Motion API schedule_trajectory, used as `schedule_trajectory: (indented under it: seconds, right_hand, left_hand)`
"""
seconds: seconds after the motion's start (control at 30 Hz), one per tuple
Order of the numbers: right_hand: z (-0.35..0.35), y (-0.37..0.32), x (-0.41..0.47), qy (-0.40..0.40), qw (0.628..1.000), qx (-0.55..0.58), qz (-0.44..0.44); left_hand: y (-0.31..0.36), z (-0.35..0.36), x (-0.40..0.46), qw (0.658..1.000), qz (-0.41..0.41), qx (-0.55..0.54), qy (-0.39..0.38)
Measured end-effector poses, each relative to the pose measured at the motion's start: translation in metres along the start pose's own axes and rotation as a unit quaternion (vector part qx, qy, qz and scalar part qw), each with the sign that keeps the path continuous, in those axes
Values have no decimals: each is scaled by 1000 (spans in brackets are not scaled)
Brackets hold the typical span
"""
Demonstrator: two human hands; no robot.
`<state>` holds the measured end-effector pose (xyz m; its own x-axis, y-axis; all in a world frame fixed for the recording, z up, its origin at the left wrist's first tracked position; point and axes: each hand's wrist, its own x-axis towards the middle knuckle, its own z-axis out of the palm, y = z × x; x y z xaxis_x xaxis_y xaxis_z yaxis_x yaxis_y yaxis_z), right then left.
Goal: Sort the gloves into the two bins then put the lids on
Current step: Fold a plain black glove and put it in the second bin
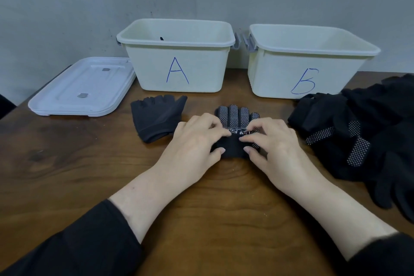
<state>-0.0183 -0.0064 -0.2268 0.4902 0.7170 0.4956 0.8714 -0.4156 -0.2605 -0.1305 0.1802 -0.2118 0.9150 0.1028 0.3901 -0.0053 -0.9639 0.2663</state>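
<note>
Dark wood surface (67,163) w/ bins, lids, gloves.
Bin A (179,69) & bin B (298,74) at back, side by side; stacked white lids (83,87) left of A; fingerless glove (156,116) in front of A; dotted glove (235,114) center; glove pile (369,132) right.

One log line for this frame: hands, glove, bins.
left hand + right hand: gripping dotted glove | bin A, bin B: open | lids: off

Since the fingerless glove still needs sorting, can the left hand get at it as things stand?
Probably yes, once it lets go. The fingerless glove lies flat on the table just beside the left hand, with nothing between them. That hand's fingers now pinch the dotted glove.
</note>
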Motion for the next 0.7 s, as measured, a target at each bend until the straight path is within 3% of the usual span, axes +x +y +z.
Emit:
schedule_trajectory:
  seconds: [0.13, 0.27, 0.4, 0.7]
  right_hand:
    - [-5, 9, -1, -77, 996, 6, -50]
    - [-15, 15, 0, -138, 989, 60, -10]
    - [-12, 10, 1, -129, 991, 43, 2]
    - [-15, 3, 3, -96, 994, 60, 3]
  left_hand:
    - [1, 7, -4, 998, 55, 22, -2]
    - [0, -5, -7, 994, 26, 26, -102]
    - [2, -4, -6, 993, 22, 27, -109]
    - [1, -1, -4, 999, 19, 12, -34]
